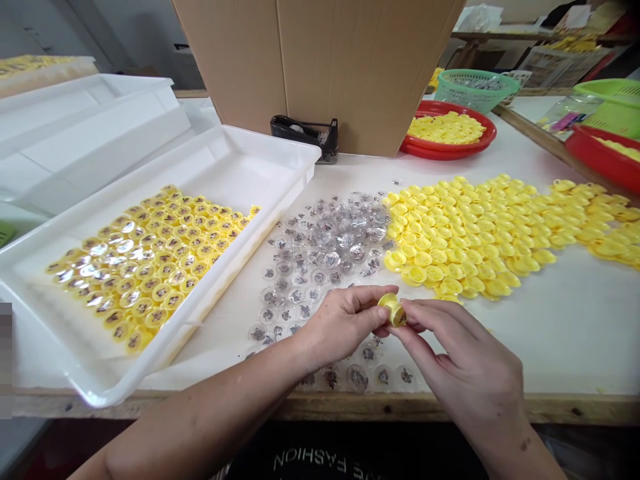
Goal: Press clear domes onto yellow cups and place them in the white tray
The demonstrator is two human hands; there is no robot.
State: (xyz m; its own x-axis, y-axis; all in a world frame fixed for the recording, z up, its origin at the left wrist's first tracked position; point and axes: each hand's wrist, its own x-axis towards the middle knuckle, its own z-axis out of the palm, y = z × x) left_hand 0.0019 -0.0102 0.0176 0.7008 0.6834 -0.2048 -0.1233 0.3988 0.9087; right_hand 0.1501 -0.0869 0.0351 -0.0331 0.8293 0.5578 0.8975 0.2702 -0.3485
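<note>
Between my two hands is a small yellow plastic cap [391,309] with a dark print on one face. My left hand [345,317] pinches it from the left, thumb in front. From the right, the fingertips of my right hand [457,343] grip its other edge. Beneath and behind my hands lie clear round discs with dark printed figures [330,233], heaped at the back and spread singly toward the front. A broad bed of yellow plastic caps [465,233] covers the table to the right. Yellow pieces with printed discs [160,260] stand in rows in the white tray [265,147].
A cardboard box [320,67] stands at the back, with a black tape dispenser [305,137] before it. Red basins [450,150] with yellow pieces and a green basket [475,93] sit back right. Stacked white trays [90,133] are at left. The table's wooden edge [380,407] runs in front.
</note>
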